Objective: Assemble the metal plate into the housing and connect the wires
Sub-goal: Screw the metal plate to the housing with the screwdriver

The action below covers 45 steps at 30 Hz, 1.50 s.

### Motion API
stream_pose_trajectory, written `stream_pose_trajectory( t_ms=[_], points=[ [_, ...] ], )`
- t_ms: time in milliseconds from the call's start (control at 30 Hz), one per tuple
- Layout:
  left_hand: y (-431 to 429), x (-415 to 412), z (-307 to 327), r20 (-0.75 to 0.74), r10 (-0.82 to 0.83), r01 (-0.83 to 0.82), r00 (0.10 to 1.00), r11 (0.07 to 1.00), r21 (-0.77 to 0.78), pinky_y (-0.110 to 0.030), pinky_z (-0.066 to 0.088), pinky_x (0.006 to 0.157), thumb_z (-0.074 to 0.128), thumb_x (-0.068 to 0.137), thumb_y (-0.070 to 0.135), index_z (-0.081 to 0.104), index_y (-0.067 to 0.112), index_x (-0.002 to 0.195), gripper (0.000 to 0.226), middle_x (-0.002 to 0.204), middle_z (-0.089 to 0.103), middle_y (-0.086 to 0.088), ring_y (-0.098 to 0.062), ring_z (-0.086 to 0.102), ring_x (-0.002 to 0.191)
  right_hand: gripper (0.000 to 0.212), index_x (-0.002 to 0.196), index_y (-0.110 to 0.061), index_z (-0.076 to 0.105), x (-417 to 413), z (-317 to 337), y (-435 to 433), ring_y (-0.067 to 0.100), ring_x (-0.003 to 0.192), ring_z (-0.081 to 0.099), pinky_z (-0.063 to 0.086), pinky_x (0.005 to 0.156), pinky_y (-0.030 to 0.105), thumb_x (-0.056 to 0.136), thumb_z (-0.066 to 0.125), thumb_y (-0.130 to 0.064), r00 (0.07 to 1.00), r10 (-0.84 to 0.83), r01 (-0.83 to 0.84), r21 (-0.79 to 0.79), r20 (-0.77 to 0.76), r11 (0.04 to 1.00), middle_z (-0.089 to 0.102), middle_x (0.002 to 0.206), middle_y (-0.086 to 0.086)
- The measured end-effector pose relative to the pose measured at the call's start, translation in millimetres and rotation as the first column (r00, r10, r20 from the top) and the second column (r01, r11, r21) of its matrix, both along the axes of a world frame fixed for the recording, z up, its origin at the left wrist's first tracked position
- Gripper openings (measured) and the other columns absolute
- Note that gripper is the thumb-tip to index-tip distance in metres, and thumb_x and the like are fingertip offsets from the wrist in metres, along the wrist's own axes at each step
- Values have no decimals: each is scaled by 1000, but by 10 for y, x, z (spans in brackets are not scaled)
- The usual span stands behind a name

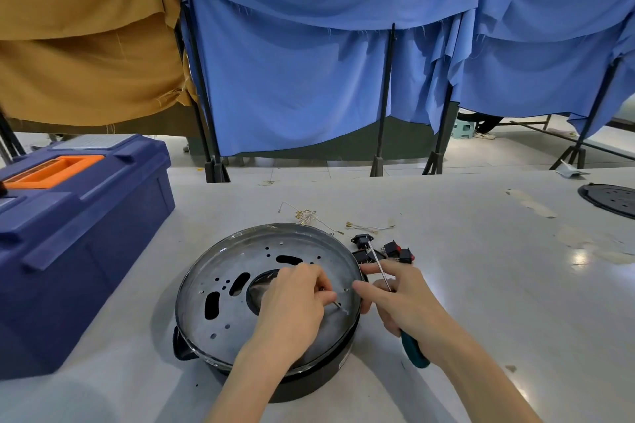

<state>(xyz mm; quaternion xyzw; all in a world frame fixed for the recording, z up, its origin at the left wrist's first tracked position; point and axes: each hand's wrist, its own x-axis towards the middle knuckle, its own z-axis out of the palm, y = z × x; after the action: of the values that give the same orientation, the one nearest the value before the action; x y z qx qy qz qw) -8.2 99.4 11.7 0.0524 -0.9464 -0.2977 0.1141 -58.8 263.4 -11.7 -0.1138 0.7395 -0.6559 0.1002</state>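
A round grey metal plate (240,271) with slots and holes lies inside the black housing (309,385) on the table before me. My left hand (295,306) is over the plate's right side and pinches a small screw (340,307) just above the plate near its rim. My right hand (402,299) grips a teal-handled screwdriver (414,350), its shaft pointing away toward the switches, while the index finger and thumb touch the housing's right rim. Loose wires (309,216) with terminals lie behind the housing.
Black switches with red rockers and a socket (388,249) sit right of the housing. A dark blue toolbox (79,233) stands at the left. Another black round part (611,199) lies at the far right edge. Blue and brown curtains hang behind the table.
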Motion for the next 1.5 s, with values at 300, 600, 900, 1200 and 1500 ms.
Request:
stream_pose_trajectory(
  t_ms=[300, 600, 900, 1200, 1500],
  points=[
    [4, -52, -29, 3, -1, 1, 1000, 1000, -2, -35, 53, 72, 66, 89, 25, 64, 26, 79, 10, 80, 63, 10, -10, 60, 78, 14, 104, -15, 64, -25, -36, 14, 16, 36, 29, 23, 38, 19, 90, 68, -14, 999, 28, -27, -49, 22, 998, 63, 60, 13],
    [33, -91, -34, -25, 14, -14, 1000, 1000, 2, -37, 53, 74, 63, 91, 28, 64, 25, 81, 10, 85, 64, 5, -15, 61, 82, 12, 103, -7, 62, -19, -22, 16, 16, 34, 29, 24, 37, 20, 92, 64, -9, 998, 48, -48, -30, 33, 998, 64, 60, 15],
    [89, -265, -2, -9, -5, 4, 1000, 997, -78, -33, 51, 73, 60, 93, 32, 65, 20, 96, 13, 96, 63, 0, -17, 60, 89, 11, 101, -7, 61, -22, -32, 31, 17, 33, 30, 25, 36, 21, 91, 64, -10, 998, 63, -62, -9, 26, 998, 63, 58, 15],
    [83, -245, -34, -22, -10, 8, 1000, 996, -90, -36, 53, 74, 62, 92, 28, 68, 20, 92, 10, 93, 66, -1, -18, 62, 85, 10, 100, -8, 62, -45, -58, 33, 16, 32, 30, 25, 37, 20, 91, 65, -11, 997, 67, -64, -46, 50, 997, 61, 57, 15],
    [150, -257, -30, -40, -68, 58, 997, 978, -199, -37, 55, 75, 64, 91, 27, 73, 22, 94, 11, 93, 69, 1, -19, 64, 85, 10, 101, -10, 62, -43, -67, 28, 15, 31, 31, 26, 36, 19, 91, 65, -10, 996, 75, -72, -59, 49, 996, 60, 55, 14]
  ],
)
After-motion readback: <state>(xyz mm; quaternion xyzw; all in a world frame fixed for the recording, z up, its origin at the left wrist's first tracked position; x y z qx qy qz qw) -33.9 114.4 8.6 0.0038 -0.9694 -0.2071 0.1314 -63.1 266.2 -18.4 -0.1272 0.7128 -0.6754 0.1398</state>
